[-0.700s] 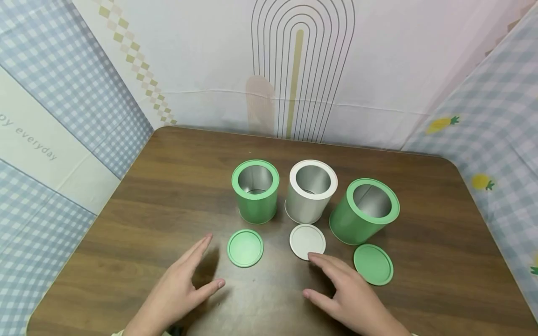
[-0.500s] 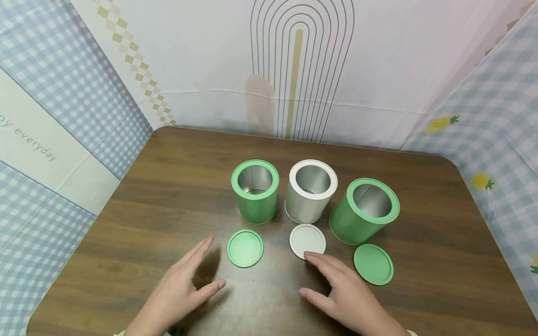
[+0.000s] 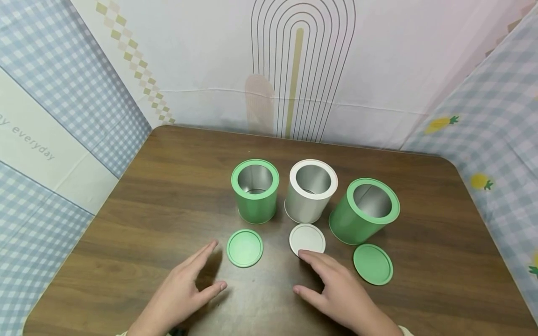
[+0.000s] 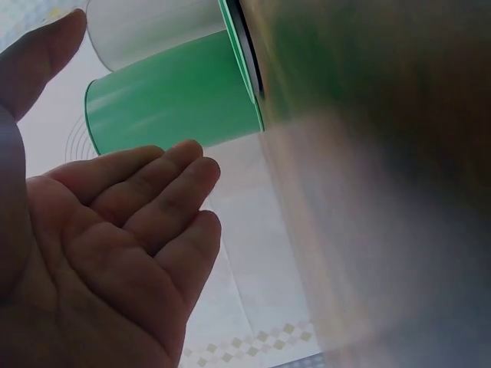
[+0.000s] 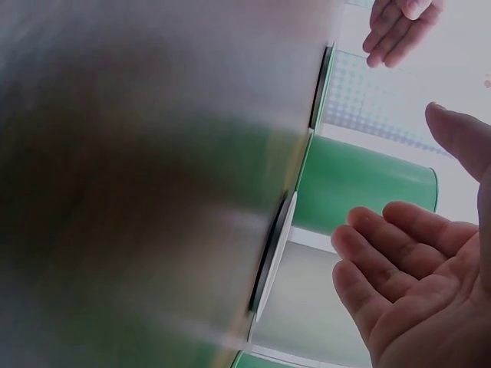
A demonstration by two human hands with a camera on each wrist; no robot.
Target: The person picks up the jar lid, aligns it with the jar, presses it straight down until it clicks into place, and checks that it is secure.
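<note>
Right hand [image 3: 344,294], fingers loose and empty, has crept leftward onto the round white tin lid [image 3: 307,239] near the wooden table [image 3: 147,210]'s front edge, closing for a pickup.

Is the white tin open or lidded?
Open: the white tin shows its bare metal inside; its white lid lies flat in front.

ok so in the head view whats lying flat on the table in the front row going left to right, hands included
left hand → green lid → white lid → second green lid. The right hand overlaps the white lid's near edge, so it is left out.
</note>
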